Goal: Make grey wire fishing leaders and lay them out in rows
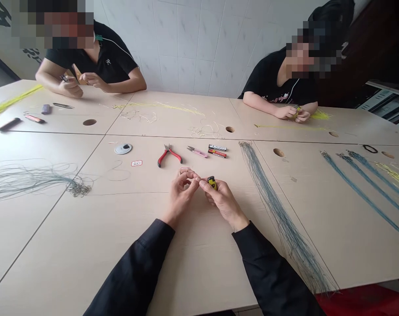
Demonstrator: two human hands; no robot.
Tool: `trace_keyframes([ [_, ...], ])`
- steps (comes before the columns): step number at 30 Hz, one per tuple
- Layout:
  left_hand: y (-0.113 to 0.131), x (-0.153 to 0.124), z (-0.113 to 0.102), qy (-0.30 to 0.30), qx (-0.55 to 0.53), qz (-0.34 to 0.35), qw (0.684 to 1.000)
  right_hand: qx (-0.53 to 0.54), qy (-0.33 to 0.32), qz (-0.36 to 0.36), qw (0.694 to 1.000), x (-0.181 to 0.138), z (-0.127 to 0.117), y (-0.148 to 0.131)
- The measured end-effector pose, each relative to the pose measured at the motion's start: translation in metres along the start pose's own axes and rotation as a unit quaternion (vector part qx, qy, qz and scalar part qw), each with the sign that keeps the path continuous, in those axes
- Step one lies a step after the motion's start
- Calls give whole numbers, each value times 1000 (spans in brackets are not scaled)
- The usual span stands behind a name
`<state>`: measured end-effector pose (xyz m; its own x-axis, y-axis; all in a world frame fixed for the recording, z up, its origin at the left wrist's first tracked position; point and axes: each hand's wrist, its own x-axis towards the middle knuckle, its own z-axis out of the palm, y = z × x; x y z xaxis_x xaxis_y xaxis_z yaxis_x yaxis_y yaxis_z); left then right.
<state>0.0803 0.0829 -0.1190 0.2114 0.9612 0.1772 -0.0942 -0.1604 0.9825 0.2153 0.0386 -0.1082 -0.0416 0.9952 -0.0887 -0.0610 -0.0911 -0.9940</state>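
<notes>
My left hand (183, 188) is closed in a pinch, its fingertips meeting those of my right hand. A thin thread (130, 193) runs across the table from the left up to it; its end is hidden by the fingers. My right hand (223, 196) is wrapped round a yellow and black lighter (212, 182), with thumb and forefinger also pinched together near the left fingertips. No flame shows. Just beyond my hands lie red-handled pliers (169, 154), pink-handled snips (197, 152), a black-and-white battery (217, 148) and a red-and-black battery (217, 153).
A long blue-green thread bundle (268, 193) lies right of my hands; another, loosely spread bundle (38, 180) lies left. Several tied bundles (364, 191) sit far right. A round white disc (123, 149) and holes (278, 152) mark the table. Two co-workers sit opposite, handling small items.
</notes>
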Motion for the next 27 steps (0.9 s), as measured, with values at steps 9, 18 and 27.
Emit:
trace_keyframes([
  [9,2,10,-9,51,-207,-97,972,35,-1,-2,999,-8,0,-18],
  [18,-1,16,-18,91,-319,-123,936,14,125,-113,986,-92,-43,-70],
  [27,-4,20,-21,102,-396,-169,897,-48,359,-198,911,-181,-90,-114],
])
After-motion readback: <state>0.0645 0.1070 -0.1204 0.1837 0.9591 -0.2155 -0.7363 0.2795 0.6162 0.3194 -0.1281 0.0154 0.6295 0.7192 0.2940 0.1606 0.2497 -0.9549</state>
